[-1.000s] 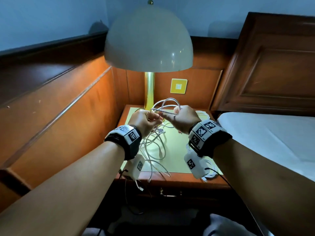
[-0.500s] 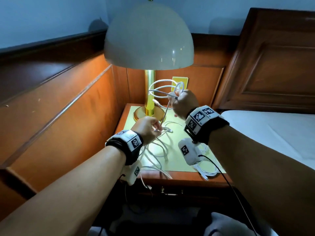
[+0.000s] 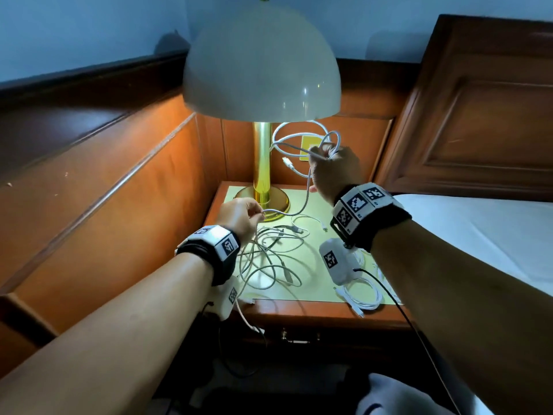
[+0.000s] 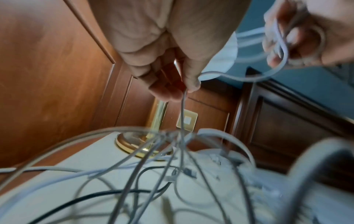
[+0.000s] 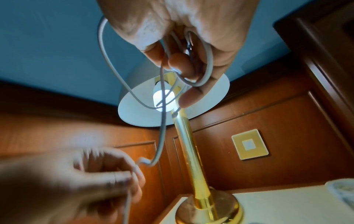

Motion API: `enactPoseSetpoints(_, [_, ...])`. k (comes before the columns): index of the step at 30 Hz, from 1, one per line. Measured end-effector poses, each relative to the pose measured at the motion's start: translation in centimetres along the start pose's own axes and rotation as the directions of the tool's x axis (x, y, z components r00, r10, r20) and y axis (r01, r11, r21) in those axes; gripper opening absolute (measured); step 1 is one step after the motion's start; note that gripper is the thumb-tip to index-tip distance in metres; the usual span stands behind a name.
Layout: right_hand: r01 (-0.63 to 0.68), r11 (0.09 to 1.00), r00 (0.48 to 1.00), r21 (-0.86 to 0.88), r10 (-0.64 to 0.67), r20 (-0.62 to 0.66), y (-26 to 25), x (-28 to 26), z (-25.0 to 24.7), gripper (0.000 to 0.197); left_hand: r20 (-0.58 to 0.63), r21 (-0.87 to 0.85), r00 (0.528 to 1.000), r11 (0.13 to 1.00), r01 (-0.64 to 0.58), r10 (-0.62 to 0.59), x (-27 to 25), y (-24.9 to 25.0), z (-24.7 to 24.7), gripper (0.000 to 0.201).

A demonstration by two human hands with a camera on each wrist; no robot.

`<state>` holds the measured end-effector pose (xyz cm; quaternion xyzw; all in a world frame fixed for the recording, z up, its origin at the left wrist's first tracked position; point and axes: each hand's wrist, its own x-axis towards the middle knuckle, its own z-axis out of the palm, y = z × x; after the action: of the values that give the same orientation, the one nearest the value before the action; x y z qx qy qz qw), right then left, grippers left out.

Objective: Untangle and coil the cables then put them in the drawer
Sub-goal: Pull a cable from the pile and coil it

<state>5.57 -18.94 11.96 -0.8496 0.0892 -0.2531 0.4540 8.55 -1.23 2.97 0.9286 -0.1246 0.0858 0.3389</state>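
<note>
Both hands' fingers pinching white cable [image 3: 305,187]

right hand [image 3: 332,166]: holds white cable [image 3: 302,139] loops | left hand [image 3: 239,217]: pinches same cable

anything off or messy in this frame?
Yes. A tangle of cables sprawls on the nightstand, and one cable end hangs over its front edge. The right hand holds loops by the lamp; the left hand pinches the same cable.
</note>
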Motion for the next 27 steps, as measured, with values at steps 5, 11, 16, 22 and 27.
enactPoseSetpoints(5, [0.221,0.923,0.974,-0.314,-0.195,0.112,1.6,-1.3,0.0,0.026,-0.119,-0.307,0.986,0.949,0.077,-0.118,1.2,0.3,-1.1,0.015])
enactPoseSetpoints(11, [0.314,0.895,0.945,-0.316,-0.262,0.198,4.0,-2.8,1.6,0.013,-0.178,-0.446,0.975,0.894,0.043,-0.136,1.0,2.0,-2.8,0.006])
enactPoseSetpoints(16, [0.352,0.895,0.931,-0.275,-0.303,0.205,4.4,-2.7,1.8,0.013,-0.249,-0.475,0.957,0.880,0.015,-0.151,0.9,1.9,-3.8,0.009])
enactPoseSetpoints(22, [0.300,0.909,0.934,-0.289,-0.218,0.284,4.2,-2.4,2.1,0.019,-0.320,-0.560,0.908,0.827,0.050,-0.272,1.8,2.5,-4.7,0.030])
enactPoseSetpoints(27, [0.294,0.913,0.913,-0.284,-0.181,0.364,3.3,-3.0,2.0,0.027,-0.243,-0.692,0.909,0.718,0.083,-0.339,1.8,2.7,-4.9,0.028])
